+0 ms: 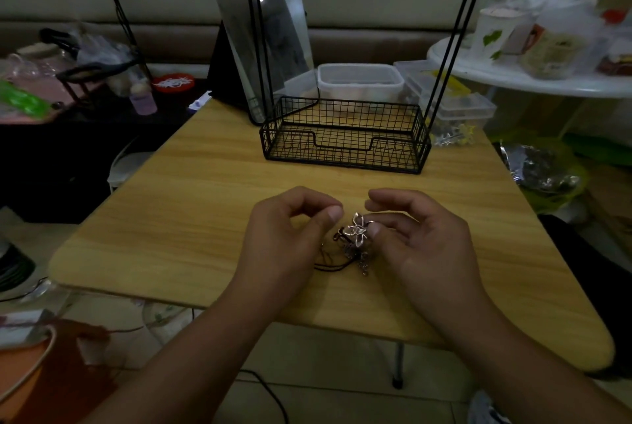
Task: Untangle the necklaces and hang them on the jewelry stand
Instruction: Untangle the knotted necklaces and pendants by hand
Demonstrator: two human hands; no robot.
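A tangle of necklaces [352, 246] with thin dark cords and a shiny flower-shaped pendant [357, 230] lies on the wooden table [205, 191], between my two hands. My left hand [287, 235] has its fingers curled, thumb and forefinger pinching a cord at the tangle's left side. My right hand [420, 235] is curled too, its thumb against the pendant, holding it. The black wire jewelry stand [345, 136] sits at the table's far side, its uprights rising out of view to hooks at the top edge.
A mirror [263, 34] leans behind the stand's left side. Clear plastic boxes [362, 81] sit behind the stand's basket. A white round table [533, 78] with jars is at the right. Cluttered shelves fill the left. The table's near edge is just under my wrists.
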